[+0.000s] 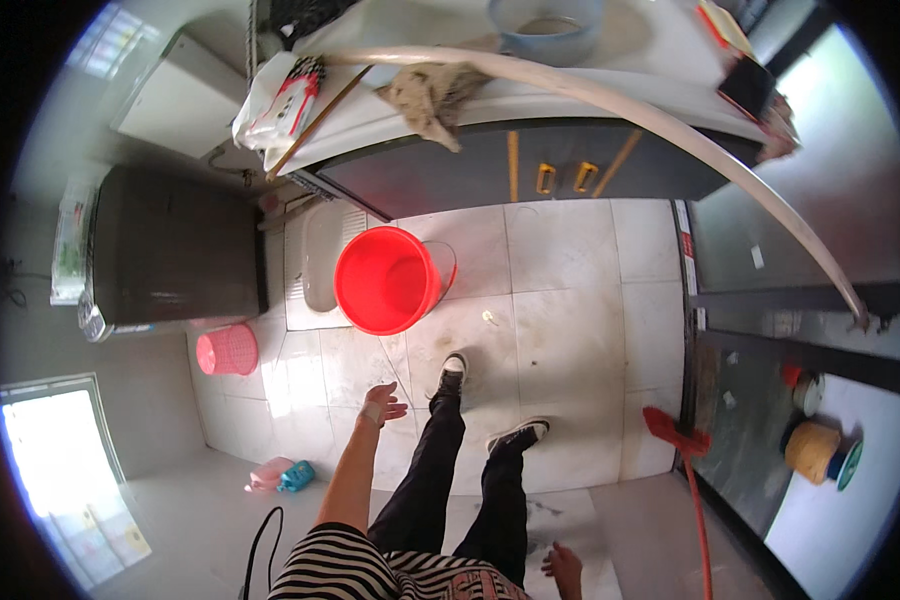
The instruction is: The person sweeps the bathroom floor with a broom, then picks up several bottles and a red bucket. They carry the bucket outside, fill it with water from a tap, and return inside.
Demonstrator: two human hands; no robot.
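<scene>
My left hand (381, 403) is stretched out low over the tiled floor with its fingers loosely apart and nothing in it; a red bucket (387, 279) stands nearest to it, a little further ahead. My right hand (564, 568) hangs by my hip at the lower edge, empty, fingers half curled. My legs in dark trousers and black shoes (453, 369) step toward the bucket.
A squat toilet pan (318, 262) lies behind the bucket. A pink basket (228, 350) stands at the left beside a dark cabinet (170, 245). A counter (530, 95) with a cloth and basin is ahead. A red broom (682, 440) leans at the right doorway.
</scene>
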